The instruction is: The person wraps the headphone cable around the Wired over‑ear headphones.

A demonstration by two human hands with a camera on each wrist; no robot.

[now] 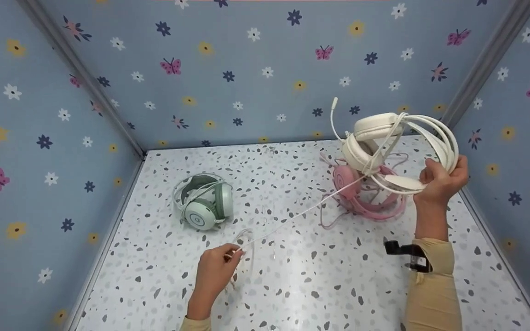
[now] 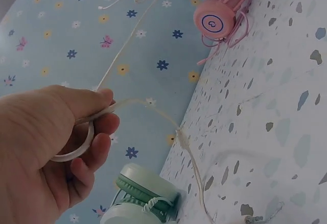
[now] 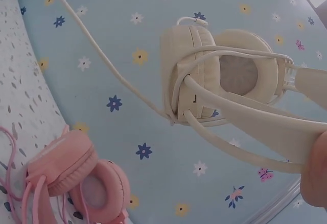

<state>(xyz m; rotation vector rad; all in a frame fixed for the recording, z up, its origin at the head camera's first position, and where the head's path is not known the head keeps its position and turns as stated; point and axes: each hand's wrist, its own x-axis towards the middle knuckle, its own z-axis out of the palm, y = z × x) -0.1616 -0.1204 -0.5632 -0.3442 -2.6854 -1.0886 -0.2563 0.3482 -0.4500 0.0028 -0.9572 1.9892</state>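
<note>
My right hand (image 1: 444, 181) grips the headband of a white headset (image 1: 364, 149), held up above the pink headset at the right. Its white cable (image 3: 102, 55) is wrapped around the ear cups, and a short microphone boom (image 1: 334, 110) sticks up from one cup. From the cups the cable runs taut down to my left hand (image 1: 216, 271), which pinches it between thumb and forefinger. In the left wrist view a loop of cable (image 2: 76, 152) lies inside the curled fingers, and the loose end (image 2: 196, 168) hangs toward the tabletop.
A pink headset (image 1: 345, 181) with its cable lies on the speckled tabletop (image 1: 292, 276) under the white one. A green headset (image 1: 200, 216), cable wound about it, sits at the left. Flowered panels (image 1: 265, 59) enclose the table at the back and both sides.
</note>
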